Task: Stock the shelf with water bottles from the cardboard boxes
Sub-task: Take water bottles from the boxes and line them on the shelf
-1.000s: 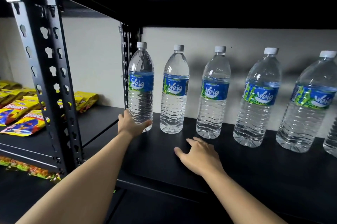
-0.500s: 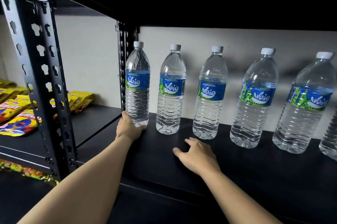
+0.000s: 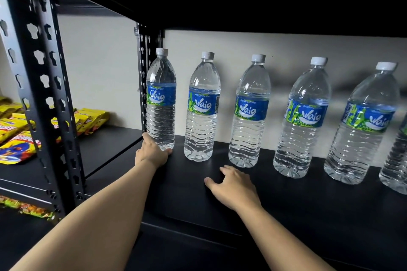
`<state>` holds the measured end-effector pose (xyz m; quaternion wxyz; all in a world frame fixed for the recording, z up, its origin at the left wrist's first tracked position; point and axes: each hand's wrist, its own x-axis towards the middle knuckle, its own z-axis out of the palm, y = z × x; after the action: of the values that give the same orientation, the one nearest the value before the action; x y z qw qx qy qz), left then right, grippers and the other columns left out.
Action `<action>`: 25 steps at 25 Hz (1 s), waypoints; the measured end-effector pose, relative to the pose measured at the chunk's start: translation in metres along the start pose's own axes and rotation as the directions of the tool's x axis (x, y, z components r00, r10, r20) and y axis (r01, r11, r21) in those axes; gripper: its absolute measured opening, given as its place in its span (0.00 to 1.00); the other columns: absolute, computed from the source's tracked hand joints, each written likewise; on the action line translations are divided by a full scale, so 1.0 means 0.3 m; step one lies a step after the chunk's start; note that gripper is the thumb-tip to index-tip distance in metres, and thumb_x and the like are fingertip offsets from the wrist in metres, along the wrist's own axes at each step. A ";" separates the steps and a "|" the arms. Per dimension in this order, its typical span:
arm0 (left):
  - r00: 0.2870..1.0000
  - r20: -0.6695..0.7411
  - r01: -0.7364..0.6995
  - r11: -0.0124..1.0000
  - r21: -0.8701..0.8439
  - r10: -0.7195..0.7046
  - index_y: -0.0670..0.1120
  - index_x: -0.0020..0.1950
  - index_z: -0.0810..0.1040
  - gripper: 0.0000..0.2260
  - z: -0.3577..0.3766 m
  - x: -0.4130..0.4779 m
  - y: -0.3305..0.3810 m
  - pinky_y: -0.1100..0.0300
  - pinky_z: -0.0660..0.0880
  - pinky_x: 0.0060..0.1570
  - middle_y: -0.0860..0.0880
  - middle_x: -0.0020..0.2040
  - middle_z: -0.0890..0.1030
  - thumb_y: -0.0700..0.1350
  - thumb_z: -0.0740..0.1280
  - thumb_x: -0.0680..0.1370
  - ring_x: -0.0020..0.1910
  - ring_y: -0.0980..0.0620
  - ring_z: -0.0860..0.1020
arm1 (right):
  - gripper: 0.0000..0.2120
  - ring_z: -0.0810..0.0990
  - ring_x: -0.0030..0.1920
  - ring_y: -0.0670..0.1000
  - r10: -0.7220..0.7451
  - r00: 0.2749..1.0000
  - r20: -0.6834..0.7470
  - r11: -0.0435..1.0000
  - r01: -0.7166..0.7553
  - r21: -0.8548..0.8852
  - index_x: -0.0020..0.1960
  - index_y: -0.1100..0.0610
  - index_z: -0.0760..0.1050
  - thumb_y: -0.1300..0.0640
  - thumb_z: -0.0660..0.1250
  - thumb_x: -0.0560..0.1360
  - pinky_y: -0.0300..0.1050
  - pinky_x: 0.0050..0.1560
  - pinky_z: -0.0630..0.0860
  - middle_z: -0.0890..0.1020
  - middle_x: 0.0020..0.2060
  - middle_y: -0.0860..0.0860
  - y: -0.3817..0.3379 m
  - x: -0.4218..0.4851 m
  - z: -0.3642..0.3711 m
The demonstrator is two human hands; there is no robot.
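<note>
1. Seating a bottle is the step in hand, judged from the head view, the only one given. The left hand (image 3: pixel 152 152) grips the base of the leftmost bottle (image 3: pixel 161 103), fingers wrapped round its far side and the thumb against the near foot.
2. That bottle stands upright at the back of the shelf board (image 3: pixel 308 215), just beside the rear upright post (image 3: pixel 142 72) and close to the wall.
3. The right hand (image 3: pixel 233 187) rests on the board, well in front of the row. Its fingers are loosely spread, slightly bent, and hold nothing.
4. To the right stand the second bottle (image 3: pixel 202 107), third bottle (image 3: pixel 251 112), fourth bottle (image 3: pixel 305 118) and fifth bottle (image 3: pixel 363 123), evenly gapped and not touching. Part of a sixth bottle (image 3: pixel 396 160) shows at the frame's edge.
5. Yellow snack packets (image 3: pixel 17 145) lie on the neighbouring shelf, beyond the front upright (image 3: pixel 39 72).
6. No cardboard box is in view, so how many bottles remain cannot be told. The back row looks filled at this end, while the front of the board is bare.
7. Next, I judge, the left hand must let go without tipping the tall bottle, then both hands go back for more stock, and a second row in front seems likely.
</note>
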<state>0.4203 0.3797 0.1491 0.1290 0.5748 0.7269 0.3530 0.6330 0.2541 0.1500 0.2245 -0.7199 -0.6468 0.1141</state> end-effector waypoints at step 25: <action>0.979 0.074 -0.143 0.895 -0.421 0.191 0.53 0.50 0.81 0.04 -0.349 -0.680 -0.136 0.63 0.78 0.55 0.55 0.43 0.85 0.46 0.73 0.76 0.45 0.63 0.82 | 0.21 0.73 0.68 0.55 -0.139 0.990 0.001 0.966 0.135 -0.220 0.68 0.54 0.74 0.45 0.54 0.82 0.50 0.64 0.68 0.76 0.67 0.51 -0.078 -0.251 -0.027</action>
<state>0.3901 0.1487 0.1527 0.2579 0.6139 0.5748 0.4755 0.6057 0.1801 0.1587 0.1558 -0.6946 -0.7020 0.0209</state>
